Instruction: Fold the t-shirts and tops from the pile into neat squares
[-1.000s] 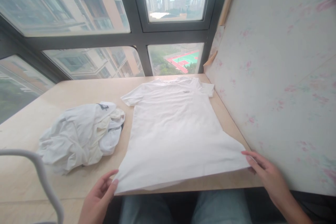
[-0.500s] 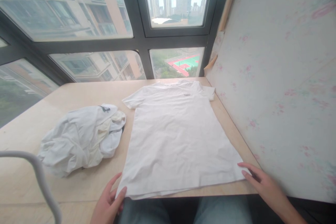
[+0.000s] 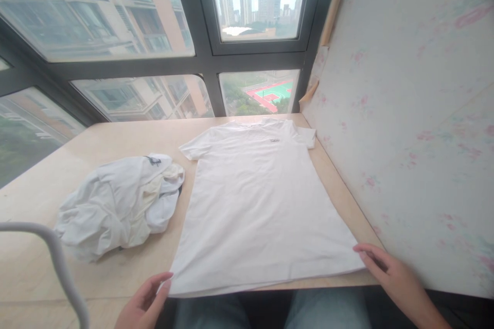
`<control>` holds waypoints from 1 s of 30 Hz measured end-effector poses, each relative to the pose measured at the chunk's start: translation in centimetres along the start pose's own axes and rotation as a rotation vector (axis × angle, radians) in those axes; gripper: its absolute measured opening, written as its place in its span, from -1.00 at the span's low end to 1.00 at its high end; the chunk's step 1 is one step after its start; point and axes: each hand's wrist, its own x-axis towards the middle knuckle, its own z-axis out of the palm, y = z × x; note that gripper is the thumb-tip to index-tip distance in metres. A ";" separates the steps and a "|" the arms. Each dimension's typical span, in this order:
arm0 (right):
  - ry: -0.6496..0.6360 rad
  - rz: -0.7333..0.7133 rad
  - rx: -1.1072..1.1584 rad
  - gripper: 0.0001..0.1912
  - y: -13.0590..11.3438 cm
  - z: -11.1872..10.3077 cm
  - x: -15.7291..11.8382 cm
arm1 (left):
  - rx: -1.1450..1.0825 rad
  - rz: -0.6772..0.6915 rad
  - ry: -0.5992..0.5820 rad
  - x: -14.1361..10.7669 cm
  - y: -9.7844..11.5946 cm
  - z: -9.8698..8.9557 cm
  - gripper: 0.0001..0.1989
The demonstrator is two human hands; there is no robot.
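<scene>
A white T-shirt (image 3: 254, 205) lies spread flat, its collar toward the window and its hem along the near edge of the ledge. Small dark lettering marks its chest. My left hand (image 3: 148, 295) pinches the hem's left corner between thumb and fingers. At the opposite corner, my right hand (image 3: 380, 264) has thumb and forefinger closed on the hem's edge. The fabric between both hands looks pulled fairly smooth, with a few soft creases.
A crumpled heap of white and cream clothes (image 3: 119, 211) sits left of the shirt on the pale ledge (image 3: 23, 267). A grey curved tube (image 3: 57, 257) stands at the lower left. Dark window frames (image 3: 154, 69) rise behind, and a flowered wall (image 3: 417, 139) bounds the right.
My left hand has moved left and toward me, drawing the hem corner outward. My right hand has shifted slightly right and closed on its corner. The shirt's lower part is smoother.
</scene>
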 end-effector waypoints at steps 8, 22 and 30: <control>-0.097 0.027 -0.192 -0.54 -0.1 -0.9 0.1 | 0.194 0.001 -0.014 0.0 -0.5 -0.1 -0.42; 0.200 -0.642 -0.276 -0.58 -8.6 6.6 4.0 | 0.646 0.953 0.221 1.1 6.0 9.1 -0.57; 0.122 -0.720 -0.387 -0.50 -7.5 8.0 5.2 | 0.878 0.889 0.114 2.4 4.6 9.9 -0.36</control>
